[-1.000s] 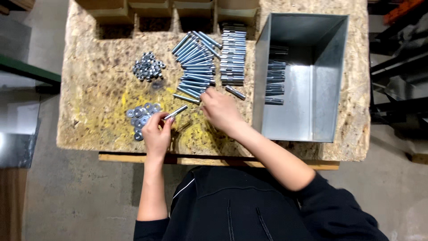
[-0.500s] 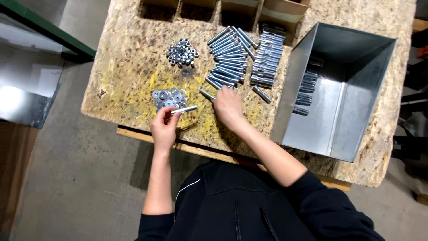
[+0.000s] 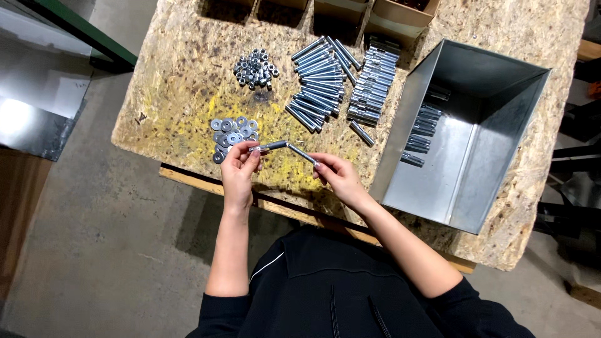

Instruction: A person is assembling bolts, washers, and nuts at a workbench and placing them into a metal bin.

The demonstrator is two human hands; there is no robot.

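Observation:
My left hand [image 3: 240,168] grips a silver bolt [image 3: 269,147] that points to the right. My right hand [image 3: 337,175] holds a second bolt [image 3: 302,154] by its lower end, tilted up and left. The tips of the two bolts meet between my hands, above the chipboard table [image 3: 181,81]. A small heap of flat washers [image 3: 230,134] lies just above my left hand. Farther back sit a pile of nuts [image 3: 255,67] and a spread of loose bolts [image 3: 320,82].
A row of short sleeves or bolts [image 3: 372,81] lies beside the loose bolts. A large open metal bin [image 3: 466,134] with several bolts inside stands at the right. Cardboard boxes [image 3: 400,12] line the far edge. A metal sheet [image 3: 37,106] lies on the floor at left.
My right hand has come back from the bolt spread with a bolt in it and now meets the left hand's bolt. The camera view has shifted.

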